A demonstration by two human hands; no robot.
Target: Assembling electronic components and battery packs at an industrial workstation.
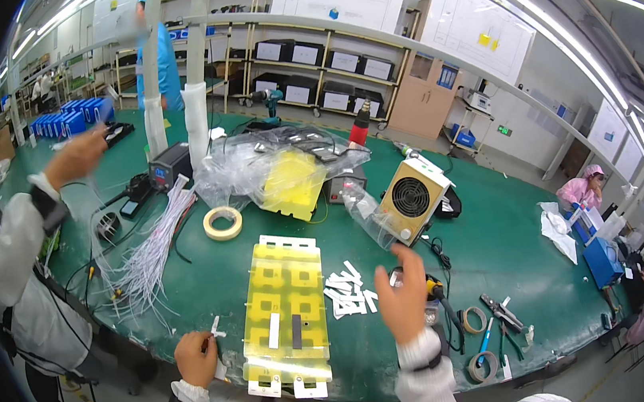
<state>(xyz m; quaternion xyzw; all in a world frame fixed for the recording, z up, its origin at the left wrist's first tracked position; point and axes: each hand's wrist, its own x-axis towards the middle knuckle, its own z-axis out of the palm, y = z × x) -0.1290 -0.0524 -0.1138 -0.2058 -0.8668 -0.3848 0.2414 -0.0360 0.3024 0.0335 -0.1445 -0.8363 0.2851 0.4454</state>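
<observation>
In front of me on the green table lies a yellow panel [259,309] with square patterns and white slotted ends. It bears a white strip [274,330] and a dark strip [296,332]. At its lower left, my left hand [196,361] is closed, with a small white strip [215,326] at the fingertips. My right hand [402,297] is raised to the right of the panel, thumb and fingers apart, holding nothing. Between that hand and the panel is a loose pile of white strips [346,289].
Beyond the panel are a tape roll [223,223], bagged yellow parts [292,184] and a fan unit [411,196]. White wires [154,262] spread at left. Pliers [501,311] and more tape rolls lie right. A co-worker's hand [78,156] reaches in from the left.
</observation>
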